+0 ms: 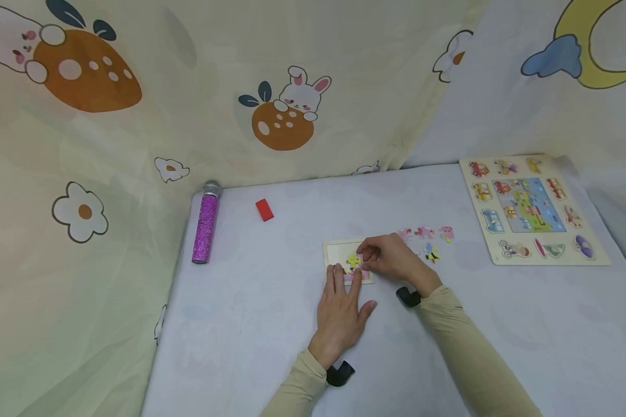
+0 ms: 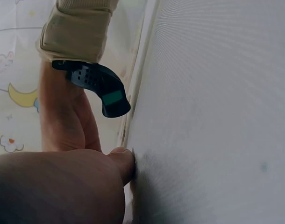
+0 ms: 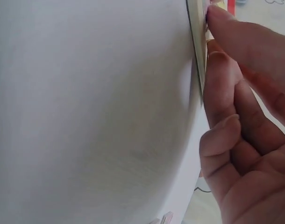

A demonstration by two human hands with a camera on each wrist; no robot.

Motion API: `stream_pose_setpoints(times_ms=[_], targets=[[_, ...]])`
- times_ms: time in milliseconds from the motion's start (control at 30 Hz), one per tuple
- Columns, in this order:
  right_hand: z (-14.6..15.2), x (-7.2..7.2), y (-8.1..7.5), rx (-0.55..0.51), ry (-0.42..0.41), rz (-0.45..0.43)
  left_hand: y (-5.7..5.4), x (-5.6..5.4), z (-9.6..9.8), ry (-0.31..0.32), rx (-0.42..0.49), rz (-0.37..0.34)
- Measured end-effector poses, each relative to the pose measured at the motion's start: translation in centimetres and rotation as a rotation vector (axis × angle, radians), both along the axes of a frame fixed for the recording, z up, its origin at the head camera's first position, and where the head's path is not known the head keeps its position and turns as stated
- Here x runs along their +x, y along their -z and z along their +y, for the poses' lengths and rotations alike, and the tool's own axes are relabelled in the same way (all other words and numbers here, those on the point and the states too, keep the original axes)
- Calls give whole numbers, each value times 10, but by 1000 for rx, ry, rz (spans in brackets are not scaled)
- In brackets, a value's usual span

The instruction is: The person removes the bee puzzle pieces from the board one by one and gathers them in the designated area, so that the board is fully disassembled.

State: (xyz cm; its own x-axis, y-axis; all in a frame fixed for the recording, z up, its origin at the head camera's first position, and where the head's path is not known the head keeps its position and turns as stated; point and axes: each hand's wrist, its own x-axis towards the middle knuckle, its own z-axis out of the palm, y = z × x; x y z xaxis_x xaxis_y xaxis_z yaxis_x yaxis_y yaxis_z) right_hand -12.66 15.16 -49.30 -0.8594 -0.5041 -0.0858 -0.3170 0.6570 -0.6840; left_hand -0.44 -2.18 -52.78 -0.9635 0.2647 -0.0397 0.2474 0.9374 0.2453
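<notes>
A small jigsaw board with a pale raised rim lies on the white table, with yellow and pink pieces in its lower part. My left hand rests on its near edge, fingers straight and spread, fingertips on the pieces. At the board's right side my right hand has curled fingers, thumb and forefinger at a puzzle piece that is mostly hidden. Several loose puzzle pieces, pink ones and a bee-like one, lie just beyond the right hand.
A larger wooden picture board lies at the back right. At the back left are a glittery purple microphone and a red block. A patterned cloth hangs behind the table. Both wrists wear black mounts.
</notes>
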Motion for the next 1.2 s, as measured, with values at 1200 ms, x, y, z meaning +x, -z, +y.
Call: stream_pose_setpoints(times_ms=[1200], targets=[[-20,2,1,10,0,30,0,0,0,2,-10,30]])
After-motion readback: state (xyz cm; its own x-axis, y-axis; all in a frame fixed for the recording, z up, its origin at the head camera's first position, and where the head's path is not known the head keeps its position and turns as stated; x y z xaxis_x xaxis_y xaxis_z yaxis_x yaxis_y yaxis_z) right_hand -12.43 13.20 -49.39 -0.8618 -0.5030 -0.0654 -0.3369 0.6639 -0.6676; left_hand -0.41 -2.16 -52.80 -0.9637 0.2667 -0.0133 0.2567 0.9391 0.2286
